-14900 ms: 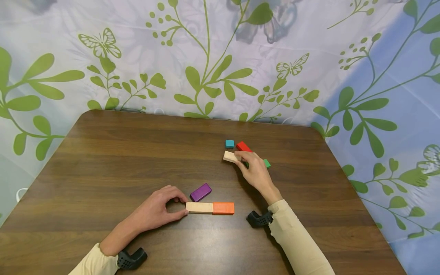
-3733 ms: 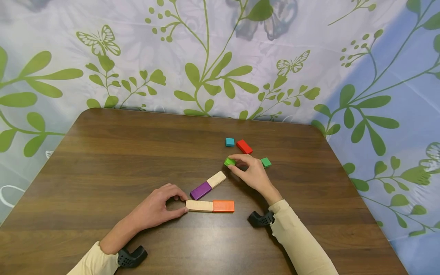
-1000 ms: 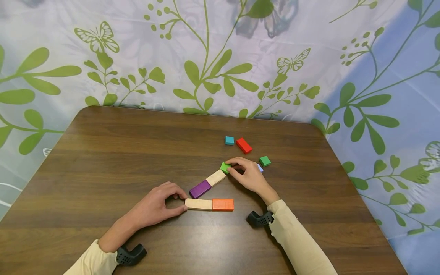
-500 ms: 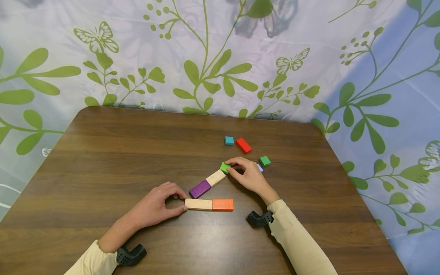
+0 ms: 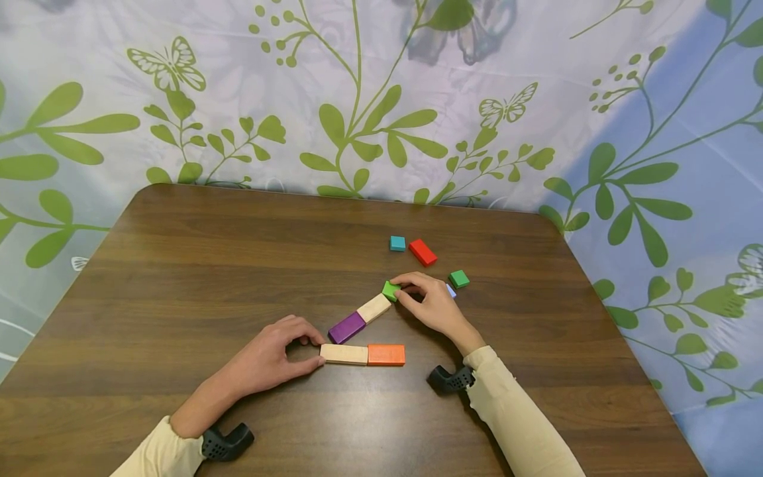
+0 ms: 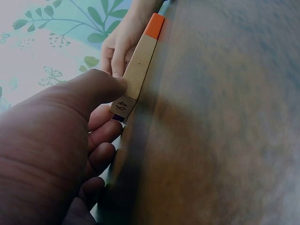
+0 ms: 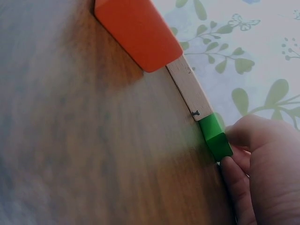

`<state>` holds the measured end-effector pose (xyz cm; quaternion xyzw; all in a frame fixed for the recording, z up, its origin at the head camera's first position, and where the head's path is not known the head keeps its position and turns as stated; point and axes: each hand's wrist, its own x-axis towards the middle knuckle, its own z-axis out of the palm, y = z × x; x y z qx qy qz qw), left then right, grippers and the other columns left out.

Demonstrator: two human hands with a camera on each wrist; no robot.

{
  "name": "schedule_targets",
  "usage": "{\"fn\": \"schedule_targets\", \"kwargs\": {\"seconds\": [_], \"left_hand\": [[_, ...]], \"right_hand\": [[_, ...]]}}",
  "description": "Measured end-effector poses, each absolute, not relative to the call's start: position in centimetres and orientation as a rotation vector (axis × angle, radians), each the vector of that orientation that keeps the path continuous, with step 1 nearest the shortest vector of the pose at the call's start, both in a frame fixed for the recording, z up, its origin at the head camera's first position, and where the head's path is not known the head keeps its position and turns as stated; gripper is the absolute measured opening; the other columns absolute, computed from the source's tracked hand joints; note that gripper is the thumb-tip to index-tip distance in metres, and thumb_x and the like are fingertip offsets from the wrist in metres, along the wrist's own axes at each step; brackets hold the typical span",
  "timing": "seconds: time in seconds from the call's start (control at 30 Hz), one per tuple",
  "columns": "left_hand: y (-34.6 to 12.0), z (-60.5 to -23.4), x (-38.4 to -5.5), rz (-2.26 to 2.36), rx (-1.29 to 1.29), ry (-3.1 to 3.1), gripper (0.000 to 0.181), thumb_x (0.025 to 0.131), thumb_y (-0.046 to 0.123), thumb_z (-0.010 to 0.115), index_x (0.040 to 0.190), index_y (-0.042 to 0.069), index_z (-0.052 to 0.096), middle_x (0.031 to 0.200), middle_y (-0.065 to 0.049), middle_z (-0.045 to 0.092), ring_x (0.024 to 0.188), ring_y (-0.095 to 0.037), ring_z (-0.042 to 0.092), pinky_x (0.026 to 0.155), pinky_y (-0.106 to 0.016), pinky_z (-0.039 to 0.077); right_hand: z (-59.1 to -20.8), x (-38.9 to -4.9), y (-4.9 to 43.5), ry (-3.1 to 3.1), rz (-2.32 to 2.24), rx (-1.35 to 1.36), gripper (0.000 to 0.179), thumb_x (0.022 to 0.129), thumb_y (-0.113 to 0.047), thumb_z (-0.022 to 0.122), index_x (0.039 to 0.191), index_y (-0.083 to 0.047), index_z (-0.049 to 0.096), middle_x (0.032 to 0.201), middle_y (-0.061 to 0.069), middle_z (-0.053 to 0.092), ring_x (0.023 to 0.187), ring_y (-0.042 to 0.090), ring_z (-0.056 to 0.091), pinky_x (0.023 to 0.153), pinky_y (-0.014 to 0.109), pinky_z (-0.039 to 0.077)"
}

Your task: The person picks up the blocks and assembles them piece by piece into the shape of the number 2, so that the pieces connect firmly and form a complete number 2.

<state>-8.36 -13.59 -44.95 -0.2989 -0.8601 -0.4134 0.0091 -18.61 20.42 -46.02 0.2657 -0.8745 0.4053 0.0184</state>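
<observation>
On the table, my left hand (image 5: pixel 275 351) pinches the left end of a plain wooden block (image 5: pixel 344 354) between thumb and index finger. An orange block (image 5: pixel 386 355) meets that block's right end. Behind this pair, a purple block (image 5: pixel 347 328) and a second plain wooden block (image 5: pixel 374 308) form a slanted row. My right hand (image 5: pixel 435 305) pinches a light green block (image 5: pixel 390 291) at the row's upper end. In the right wrist view, the green block (image 7: pixel 216 136) sits against the plain block (image 7: pixel 190 86). The left wrist view shows "49" on the end of the wooden block (image 6: pixel 136 68).
Farther back lie a teal block (image 5: pixel 397 244), a red block (image 5: pixel 423 252) and a darker green block (image 5: pixel 459 279). A pale blue block (image 5: pixel 451 291) is mostly hidden behind my right hand. A patterned cloth (image 5: pixel 238 86) hangs behind the brown table (image 5: pixel 208 265).
My right hand set the second plain block against the purple one, then brought the light green block to that row's end. My left hand kept its place. Little moved in the last second.
</observation>
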Motion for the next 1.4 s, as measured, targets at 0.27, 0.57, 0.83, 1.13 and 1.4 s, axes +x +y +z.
{"fn": "schedule_targets", "kwargs": {"seconds": [0.27, 0.57, 0.83, 1.13, 1.4], "left_hand": [[-13.6, -44.9, -8.4, -1.290, -0.932, -2.689, 0.024, 0.086, 0.023, 0.086, 0.104, 0.027, 0.071, 0.099, 0.015, 0.066, 0.091, -0.004, 0.056, 0.080, -0.025, 0.052], [-13.6, -44.9, -8.3, -1.290, -0.937, -2.681, 0.024, 0.086, 0.023, 0.086, 0.104, 0.026, 0.071, 0.099, 0.014, 0.066, 0.091, -0.005, 0.057, 0.080, -0.025, 0.052], [-13.6, -45.0, -8.4, -1.284, -0.935, -2.688, 0.024, 0.086, 0.024, 0.086, 0.105, 0.027, 0.071, 0.099, 0.015, 0.066, 0.091, -0.004, 0.056, 0.080, -0.025, 0.052], [-13.7, -45.0, -8.3, -1.283, -0.924, -2.711, 0.023, 0.088, 0.025, 0.085, 0.105, 0.028, 0.070, 0.099, 0.016, 0.065, 0.091, -0.004, 0.056, 0.081, -0.026, 0.052], [-13.7, -45.0, -8.3, -1.285, -0.925, -2.714, 0.023, 0.088, 0.026, 0.085, 0.105, 0.028, 0.070, 0.099, 0.016, 0.065, 0.091, -0.004, 0.056, 0.080, -0.026, 0.052]], "right_hand": [[-45.9, -18.5, 20.3, -2.714, 1.245, 0.807, 0.025, 0.098, -0.015, 0.072, 0.123, -0.016, 0.072, 0.117, 0.000, 0.072, 0.099, 0.012, 0.071, 0.087, 0.032, 0.058], [-45.8, -18.0, 20.3, -2.654, 1.198, 0.813, 0.026, 0.098, -0.015, 0.072, 0.125, -0.015, 0.073, 0.121, 0.001, 0.072, 0.101, 0.014, 0.071, 0.089, 0.033, 0.058], [-46.3, -17.5, 20.6, -2.531, 1.146, 0.850, 0.029, 0.096, -0.007, 0.073, 0.125, -0.011, 0.073, 0.122, 0.003, 0.072, 0.106, 0.019, 0.069, 0.092, 0.034, 0.057], [-45.9, -17.1, 21.2, -2.410, 1.057, 0.831, 0.029, 0.093, -0.006, 0.075, 0.121, -0.011, 0.074, 0.117, 0.002, 0.074, 0.101, 0.018, 0.068, 0.087, 0.037, 0.057], [-44.8, -17.5, 22.0, -2.344, 1.030, 0.817, 0.030, 0.091, -0.001, 0.075, 0.120, -0.009, 0.075, 0.112, 0.005, 0.075, 0.095, 0.020, 0.067, 0.082, 0.036, 0.056]]}}
